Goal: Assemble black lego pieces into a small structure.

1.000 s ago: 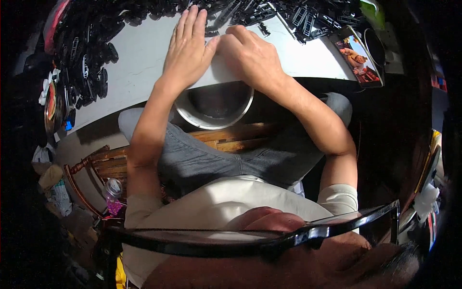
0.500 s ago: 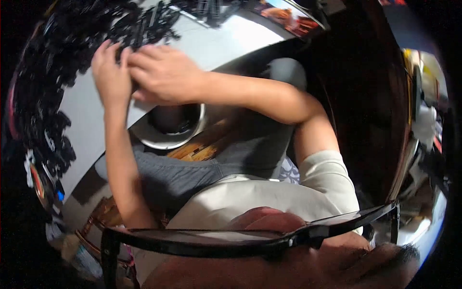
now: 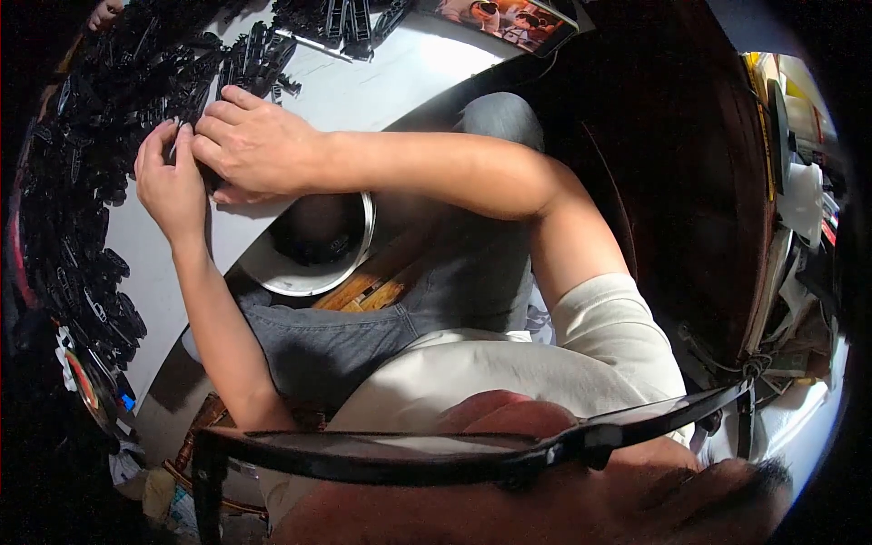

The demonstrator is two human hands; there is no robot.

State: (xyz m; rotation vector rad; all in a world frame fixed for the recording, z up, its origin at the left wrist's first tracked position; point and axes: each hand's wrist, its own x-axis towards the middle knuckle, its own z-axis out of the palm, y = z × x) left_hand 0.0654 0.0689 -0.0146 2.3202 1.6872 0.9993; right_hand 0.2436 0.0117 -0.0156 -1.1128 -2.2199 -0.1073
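My left hand (image 3: 171,191) is raised over the near edge of the white table (image 3: 154,241), its fingertips pinched around a small dark piece that looks like a black plastic part (image 3: 173,153). Against it rests my right hand (image 3: 259,150), coming across from the right with its fingers curled. What those right fingers grip is hidden behind the hand. Just beyond both hands spreads a big heap of black plastic parts (image 3: 136,82). Below my right wrist, partly under the table edge, is a white-rimmed round tub (image 3: 313,289) with black pieces inside.
At the far side a screen (image 3: 518,23) shows a picture. More long black parts (image 3: 350,23) lie near it. Another person's fingers (image 3: 104,14) show at the top left. A round coloured object (image 3: 82,381) sits at the left edge. Shelved clutter (image 3: 799,200) stands on the right.
Both hands, still together, have shifted left and a little nearer. The view has also shifted slightly. Another person's fingers now show at the top left.
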